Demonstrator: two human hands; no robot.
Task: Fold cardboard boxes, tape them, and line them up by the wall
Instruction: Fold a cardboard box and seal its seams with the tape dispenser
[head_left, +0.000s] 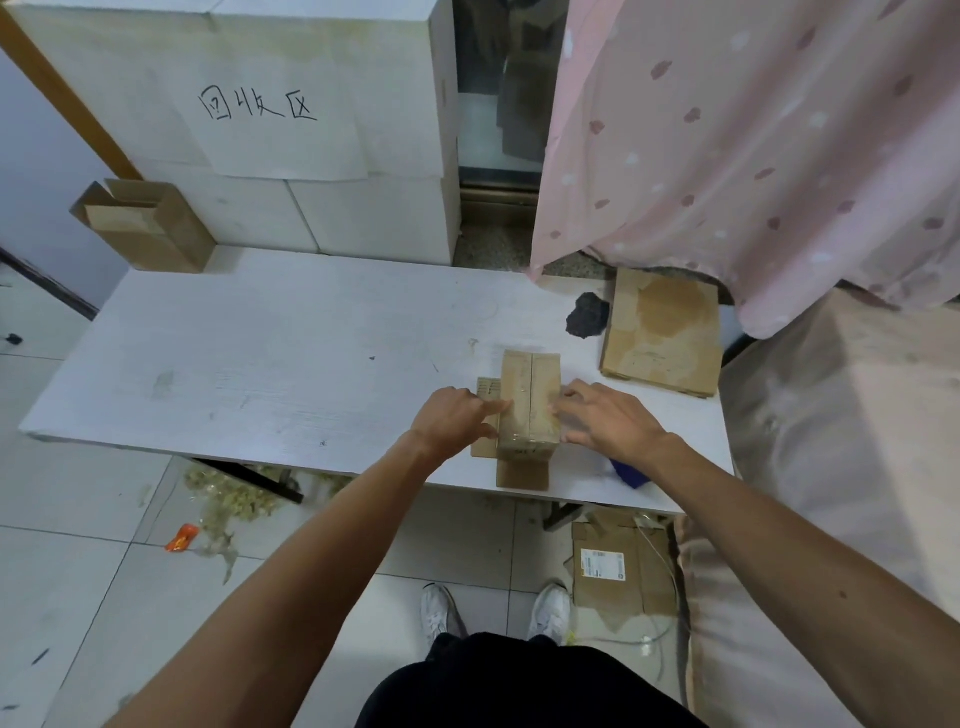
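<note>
A small brown cardboard box (530, 395) stands near the front edge of the white table (270, 364), its top flaps closed along a middle seam under clear tape. Loose flaps stick out at its left and toward me. My left hand (452, 423) presses its fingers against the box's left side. My right hand (602, 421) lies with straight fingers against the right side. A blue object (631, 473) shows below my right wrist, mostly hidden. An open-topped folded box (148, 226) stands at the table's back left against white blocks.
A stack of flat cardboard (662, 332) lies at the table's right with a dark crumpled thing (587, 314) beside it. White blocks (291, 130) with handwriting rise behind. A pink curtain (753, 145) hangs right. Flat cardboard (618, 566), cable and litter lie on the floor.
</note>
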